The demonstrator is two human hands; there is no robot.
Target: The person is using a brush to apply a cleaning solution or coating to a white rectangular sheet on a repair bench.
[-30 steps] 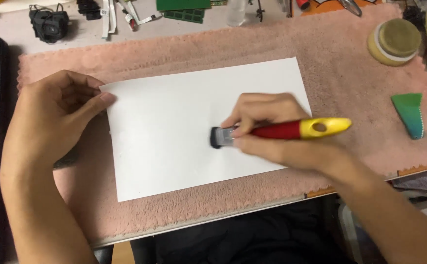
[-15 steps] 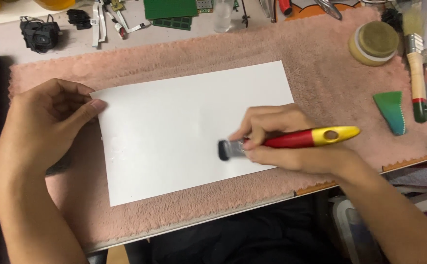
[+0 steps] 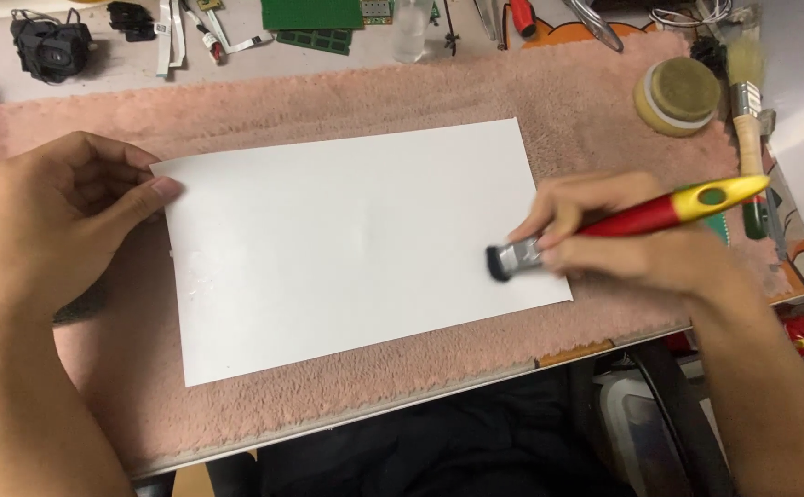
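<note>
A white sheet (image 3: pixel 347 239) lies flat on a pink fuzzy mat (image 3: pixel 568 110). My left hand (image 3: pixel 57 225) rests at the sheet's upper left corner, thumb pressing its edge. My right hand (image 3: pixel 637 239) grips a paintbrush (image 3: pixel 632 221) with a red and yellow handle and a metal ferrule. Its dark bristle tip touches the sheet near the lower right edge.
A round tin with a sponge top (image 3: pixel 678 97) and a pale-bristled wooden brush (image 3: pixel 747 101) lie at the mat's far right. Green circuit boards (image 3: pixel 315 18), cables, a black gadget (image 3: pixel 48 46) and small tools line the back of the desk. The desk's front edge runs just below the mat.
My right hand has swept the brush to the right across the sheet, toward its lower right edge. My left hand stays on the upper left corner.
</note>
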